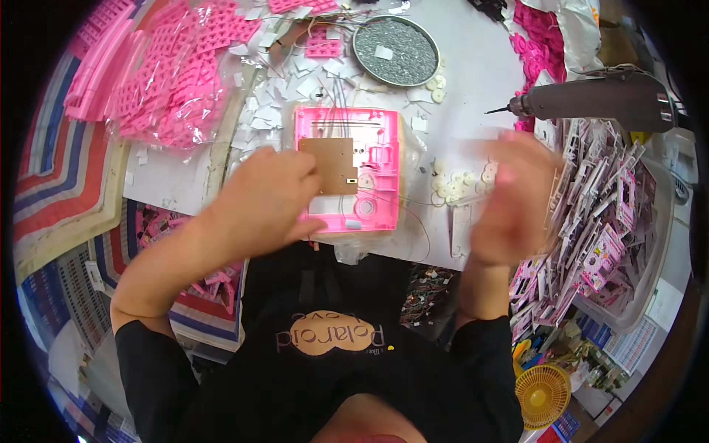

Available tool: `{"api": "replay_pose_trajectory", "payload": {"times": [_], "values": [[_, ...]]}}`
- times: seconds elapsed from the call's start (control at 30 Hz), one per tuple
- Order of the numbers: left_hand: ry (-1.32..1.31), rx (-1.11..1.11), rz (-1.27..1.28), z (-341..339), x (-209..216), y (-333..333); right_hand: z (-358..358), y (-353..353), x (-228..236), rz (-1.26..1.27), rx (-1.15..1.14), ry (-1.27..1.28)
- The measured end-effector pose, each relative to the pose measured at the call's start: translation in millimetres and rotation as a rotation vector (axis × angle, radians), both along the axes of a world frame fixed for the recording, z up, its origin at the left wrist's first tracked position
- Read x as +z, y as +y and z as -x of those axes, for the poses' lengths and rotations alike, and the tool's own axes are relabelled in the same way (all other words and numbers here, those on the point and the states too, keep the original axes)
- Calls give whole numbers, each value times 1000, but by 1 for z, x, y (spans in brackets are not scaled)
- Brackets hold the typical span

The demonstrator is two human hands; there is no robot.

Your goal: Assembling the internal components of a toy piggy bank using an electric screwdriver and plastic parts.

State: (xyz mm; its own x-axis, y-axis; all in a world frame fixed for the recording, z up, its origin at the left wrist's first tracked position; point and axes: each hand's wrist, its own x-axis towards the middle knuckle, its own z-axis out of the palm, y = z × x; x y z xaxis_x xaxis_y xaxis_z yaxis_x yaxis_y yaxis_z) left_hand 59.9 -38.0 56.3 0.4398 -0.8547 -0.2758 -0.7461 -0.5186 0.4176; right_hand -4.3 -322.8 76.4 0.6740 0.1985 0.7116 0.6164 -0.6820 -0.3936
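Note:
A pink plastic case (385, 148) lies open-side up at the middle of the table, with a brown circuit board (330, 161) inside it and thin wires running out. My left hand (269, 193) grips the case at its left side, fingers curled at the board's edge and thumb near the lower left corner. To the right, apart from the case, my right hand (515, 203) is smeared by motion, so its fingers cannot be made out. Beyond it, a dark electric screwdriver (591, 103) points its bit leftward.
A round tin (395, 50) of small grey metal parts stands behind the case. White discs (461, 184) lie to its right, paper scraps (269, 111) to its left. Bagged pink parts (173, 81) fill the far left; a bin (642, 280) of patterned strips stands right, above a yellow basket (543, 396).

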Motion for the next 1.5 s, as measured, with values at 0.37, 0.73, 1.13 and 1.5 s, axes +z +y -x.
{"api": "replay_pose_trajectory", "payload": {"times": [0.37,0.73,1.13,1.5], "values": [[-483,-147,172,-166,-86,-183,-70,-92,10,-1027,134,276],[-503,121,178,-152,-64,-164,-68,-28,-4,-969,268,404],[552,381,595,-11,-24,9,-45,72,-35,-880,260,416],[-182,285,550,33,-62,3,-51,85,-53,-766,308,441]]}}
